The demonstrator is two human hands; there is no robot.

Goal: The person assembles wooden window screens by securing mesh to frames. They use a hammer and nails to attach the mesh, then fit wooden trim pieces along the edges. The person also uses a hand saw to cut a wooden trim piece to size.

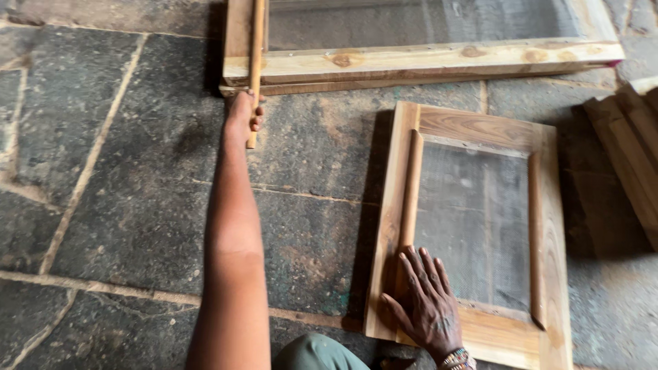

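Note:
My left hand [241, 109] reaches far forward and grips a thin wooden strip [256, 62] that lies across the corner of a large wooden frame [418, 62] at the top. My right hand [428, 305] rests flat, fingers spread, on the lower left corner of a small wooden frame [552, 226] fitted with wire mesh [473, 219]. A loose wooden strip [411, 192] lies along that frame's left inner edge, its lower end under my fingertips.
Everything lies on a dark stone slab floor [130, 178] with pale joints. More wooden pieces [634, 144] are stacked at the right edge. My knee in green cloth [315, 353] shows at the bottom.

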